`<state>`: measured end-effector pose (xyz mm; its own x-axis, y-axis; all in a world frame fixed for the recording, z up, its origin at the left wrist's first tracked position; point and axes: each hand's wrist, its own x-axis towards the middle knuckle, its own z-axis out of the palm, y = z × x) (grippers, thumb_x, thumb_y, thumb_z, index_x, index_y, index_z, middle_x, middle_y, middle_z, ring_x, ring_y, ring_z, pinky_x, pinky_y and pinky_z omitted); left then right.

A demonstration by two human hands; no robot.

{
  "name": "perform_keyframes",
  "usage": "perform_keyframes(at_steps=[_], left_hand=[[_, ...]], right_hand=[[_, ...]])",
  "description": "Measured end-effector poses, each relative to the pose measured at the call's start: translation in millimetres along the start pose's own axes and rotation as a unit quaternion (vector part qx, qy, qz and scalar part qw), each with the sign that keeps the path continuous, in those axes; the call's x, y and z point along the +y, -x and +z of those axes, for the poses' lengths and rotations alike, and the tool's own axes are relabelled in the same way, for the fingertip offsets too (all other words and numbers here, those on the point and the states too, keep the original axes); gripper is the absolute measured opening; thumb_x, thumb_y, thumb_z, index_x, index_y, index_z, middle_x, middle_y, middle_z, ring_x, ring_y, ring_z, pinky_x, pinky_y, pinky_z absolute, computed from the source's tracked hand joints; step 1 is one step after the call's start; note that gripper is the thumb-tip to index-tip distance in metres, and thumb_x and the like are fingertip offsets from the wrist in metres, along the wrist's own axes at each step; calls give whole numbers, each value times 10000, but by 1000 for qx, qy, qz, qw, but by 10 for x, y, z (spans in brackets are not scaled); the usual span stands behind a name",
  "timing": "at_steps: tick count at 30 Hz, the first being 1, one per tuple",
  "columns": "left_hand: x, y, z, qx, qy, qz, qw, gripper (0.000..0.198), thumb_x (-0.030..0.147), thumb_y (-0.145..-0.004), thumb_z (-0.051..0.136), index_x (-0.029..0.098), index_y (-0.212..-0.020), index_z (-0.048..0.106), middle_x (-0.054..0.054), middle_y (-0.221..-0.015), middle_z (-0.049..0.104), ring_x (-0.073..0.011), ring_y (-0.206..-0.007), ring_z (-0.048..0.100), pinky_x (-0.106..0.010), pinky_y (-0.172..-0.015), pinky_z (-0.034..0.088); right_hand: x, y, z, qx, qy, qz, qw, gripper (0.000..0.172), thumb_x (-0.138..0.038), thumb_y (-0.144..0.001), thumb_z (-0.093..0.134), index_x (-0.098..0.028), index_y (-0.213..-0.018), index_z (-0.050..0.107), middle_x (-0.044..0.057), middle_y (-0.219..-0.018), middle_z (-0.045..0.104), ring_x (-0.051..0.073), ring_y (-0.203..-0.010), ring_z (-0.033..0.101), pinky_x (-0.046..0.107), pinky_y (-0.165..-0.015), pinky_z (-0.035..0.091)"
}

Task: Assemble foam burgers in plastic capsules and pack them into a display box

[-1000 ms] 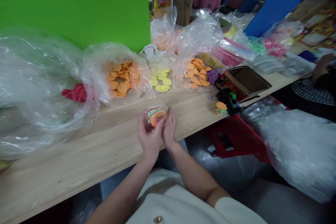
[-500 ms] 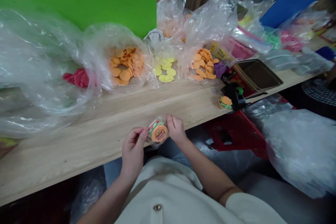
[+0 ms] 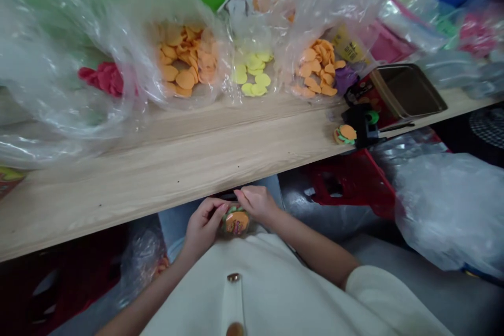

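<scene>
Both my hands are low, just below the near edge of the wooden table [image 3: 157, 178], in front of my white top. My left hand [image 3: 203, 226] and my right hand [image 3: 255, 205] pinch a small foam burger in a clear wrapper [image 3: 235, 221], with an orange bun and a printed label. My fingers hide part of it. A second, unwrapped foam burger [image 3: 345, 134] lies on the table out of reach of both hands, beside a black clip-like tool [image 3: 361, 126].
Clear plastic bags of orange foam discs [image 3: 185, 63] and yellow foam discs [image 3: 252, 76] line the table's far side. A metal tray [image 3: 407, 90] stands at the right. A red plastic stool [image 3: 350, 181] and a bulging plastic bag [image 3: 444, 205] sit below the table.
The view has tilted down, so the table sits higher in the picture. My hands have come closer together and dropped below the table edge towards my body, still holding the wrapped burger.
</scene>
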<state>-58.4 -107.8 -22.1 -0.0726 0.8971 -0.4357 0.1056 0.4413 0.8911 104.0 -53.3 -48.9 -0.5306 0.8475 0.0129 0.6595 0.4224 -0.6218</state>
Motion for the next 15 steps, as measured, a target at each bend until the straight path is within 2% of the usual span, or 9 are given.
perform_keyframes(at_steps=[3,5,7,10,12,15], left_hand=[[-39,26,-11,2,-19,12,1000,194,378,-733,608,191,-750,657,-46,-771,640,-174,-725,553,-270,-688,417],[-37,36,-18,-7,-4,-2,1000,205,387,-730,610,186,-744,647,-42,-757,632,-165,-699,542,-260,-652,415],[-36,59,-22,-5,26,-24,999,221,398,-719,620,178,-735,637,-35,-742,622,-154,-680,529,-245,-620,410],[-55,118,-35,27,90,-70,993,231,399,-707,638,176,-761,622,-21,-753,611,-137,-667,516,-229,-593,403],[-77,155,-56,42,145,-105,983,231,396,-701,648,183,-780,605,-8,-763,605,-129,-653,513,-227,-583,404],[-106,187,-90,9,202,-136,970,226,388,-700,655,187,-781,589,2,-769,598,-125,-644,517,-230,-583,412]], right_hand=[[10,60,61,7,-16,-11,1000,448,-379,-921,292,-191,-589,528,19,-533,509,123,-509,445,258,-550,323],[7,64,89,0,-34,1,999,445,-402,-914,300,-195,-582,510,10,-533,497,118,-514,438,251,-554,322],[-13,77,132,4,-70,59,996,441,-421,-910,305,-199,-572,480,-8,-536,483,108,-522,434,236,-548,318],[-60,155,203,30,-141,154,977,403,-440,-901,328,-199,-603,453,-27,-571,473,100,-553,446,217,-532,312],[-80,236,213,25,-182,143,973,363,-434,-893,344,-199,-636,444,-29,-602,470,103,-584,455,212,-544,322],[-71,341,148,-15,-202,58,977,320,-394,-894,332,-203,-656,427,-20,-632,469,111,-612,449,218,-569,336]])
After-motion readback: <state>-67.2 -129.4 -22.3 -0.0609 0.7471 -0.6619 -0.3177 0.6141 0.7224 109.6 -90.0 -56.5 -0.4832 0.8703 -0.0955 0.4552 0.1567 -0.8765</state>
